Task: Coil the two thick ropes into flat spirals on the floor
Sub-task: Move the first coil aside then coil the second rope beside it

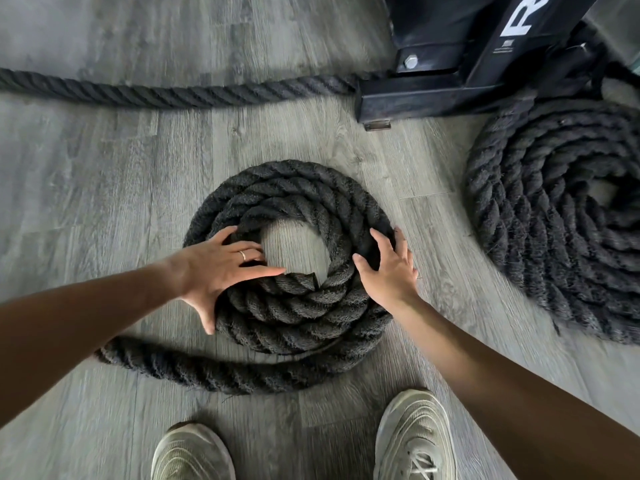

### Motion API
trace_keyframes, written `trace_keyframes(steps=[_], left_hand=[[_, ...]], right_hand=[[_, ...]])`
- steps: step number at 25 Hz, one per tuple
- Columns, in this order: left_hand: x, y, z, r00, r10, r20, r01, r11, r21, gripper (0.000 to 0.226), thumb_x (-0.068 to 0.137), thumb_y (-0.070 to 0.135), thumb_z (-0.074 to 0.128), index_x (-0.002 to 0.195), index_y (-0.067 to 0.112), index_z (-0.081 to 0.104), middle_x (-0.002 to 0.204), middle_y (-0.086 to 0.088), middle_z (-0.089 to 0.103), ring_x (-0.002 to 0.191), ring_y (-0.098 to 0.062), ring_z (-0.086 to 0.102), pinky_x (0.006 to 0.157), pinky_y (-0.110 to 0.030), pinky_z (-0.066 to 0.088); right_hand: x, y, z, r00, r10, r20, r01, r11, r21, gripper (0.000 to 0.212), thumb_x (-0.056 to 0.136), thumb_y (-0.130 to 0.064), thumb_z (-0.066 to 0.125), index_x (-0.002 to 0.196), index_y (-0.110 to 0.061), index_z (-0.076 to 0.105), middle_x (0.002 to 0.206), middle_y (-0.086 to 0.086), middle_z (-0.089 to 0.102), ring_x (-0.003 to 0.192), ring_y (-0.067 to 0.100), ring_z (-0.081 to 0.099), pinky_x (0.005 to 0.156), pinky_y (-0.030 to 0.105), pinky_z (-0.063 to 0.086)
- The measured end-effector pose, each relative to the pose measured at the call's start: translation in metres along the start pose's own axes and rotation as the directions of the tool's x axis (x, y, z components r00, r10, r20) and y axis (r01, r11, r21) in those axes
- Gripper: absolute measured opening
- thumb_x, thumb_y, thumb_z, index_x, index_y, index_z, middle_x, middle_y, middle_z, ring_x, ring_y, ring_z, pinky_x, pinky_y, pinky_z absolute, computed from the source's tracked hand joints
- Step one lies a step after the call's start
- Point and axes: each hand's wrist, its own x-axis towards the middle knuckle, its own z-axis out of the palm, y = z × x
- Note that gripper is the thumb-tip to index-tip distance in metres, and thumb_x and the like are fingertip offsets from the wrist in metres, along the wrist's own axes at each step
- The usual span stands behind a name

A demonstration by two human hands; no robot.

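A thick black rope lies in a flat spiral of about three turns on the grey wood floor, with a bare hole in its middle. My left hand rests flat on the spiral's left side, fingers spread, a ring on one finger. My right hand presses on the right side, fingers apart. A loose tail curves out below the spiral toward the left. A second rope sits in a bigger, tighter coil at the right edge. A straight length of rope runs across the floor at the back.
A black steel rack base with a bolt stands at the back right; the straight rope runs up to it. My two pale sneakers stand just below the loose tail.
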Motion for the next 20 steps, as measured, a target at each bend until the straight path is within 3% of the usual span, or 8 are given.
trace_keyframes(steps=[5,10,13,15,17,20], left_hand=[[0.001,0.004,0.008,0.997,-0.015,-0.071,0.017,1.0,0.021,0.154,0.04,0.095,0.065,0.149,0.045,-0.032,0.159,-0.013,0.035,0.146,-0.033,0.028,0.111,-0.063,0.024],[0.004,0.046,0.005,0.965,-0.241,-0.107,0.229,0.967,-0.11,0.149,0.038,0.109,0.032,0.151,0.036,-0.031,0.136,-0.013,0.056,0.121,-0.032,0.046,0.103,-0.057,0.029],[0.025,0.091,-0.006,0.872,-0.485,-0.066,0.433,0.828,-0.355,0.149,0.039,0.112,0.017,0.16,0.029,-0.005,0.134,-0.015,0.059,0.119,-0.036,0.048,0.097,-0.055,0.032],[0.041,0.112,-0.015,0.823,-0.568,-0.006,0.48,0.701,-0.528,0.139,0.049,0.11,0.008,0.16,0.026,0.009,0.139,-0.015,0.057,0.125,-0.036,0.047,0.099,-0.052,0.036],[0.047,0.115,-0.014,0.861,-0.508,-0.023,0.388,0.685,-0.616,0.136,0.054,0.109,0.013,0.16,0.024,0.012,0.14,-0.012,0.057,0.131,-0.031,0.046,0.104,-0.047,0.04],[0.019,0.088,0.005,0.957,-0.233,-0.171,0.124,0.866,-0.485,0.141,0.047,0.111,0.03,0.16,0.032,0.002,0.145,-0.003,0.054,0.135,-0.021,0.04,0.117,-0.047,0.021]], right_hand=[[-0.007,0.009,-0.002,0.994,0.036,-0.103,-0.027,0.996,0.083,0.065,0.089,-0.056,0.055,0.148,-0.045,0.029,0.161,0.003,0.016,0.143,0.035,0.02,0.115,0.056,0.023],[-0.008,-0.001,0.006,0.993,0.045,-0.112,-0.032,0.993,0.114,0.066,0.089,-0.052,0.057,0.148,-0.043,0.029,0.156,0.006,0.022,0.139,0.034,0.024,0.114,0.055,0.023],[-0.011,-0.012,0.015,0.995,0.039,-0.088,-0.032,0.996,0.083,0.068,0.091,-0.05,0.055,0.151,-0.04,0.025,0.16,0.008,0.015,0.142,0.036,0.021,0.114,0.056,0.019],[-0.01,-0.013,0.016,0.996,0.052,-0.069,-0.051,0.999,0.02,0.066,0.095,-0.049,0.05,0.154,-0.038,0.021,0.165,0.009,0.006,0.146,0.037,0.015,0.115,0.058,0.017],[-0.005,-0.01,0.012,0.998,0.043,-0.051,-0.045,0.998,-0.04,0.063,0.099,-0.048,0.045,0.156,-0.036,0.021,0.167,0.008,0.002,0.149,0.036,0.011,0.116,0.058,0.016],[0.002,-0.006,0.005,1.0,0.009,-0.018,-0.01,0.999,-0.052,0.059,0.1,-0.049,0.043,0.155,-0.037,0.025,0.167,0.004,0.0,0.151,0.033,0.009,0.116,0.058,0.014]])
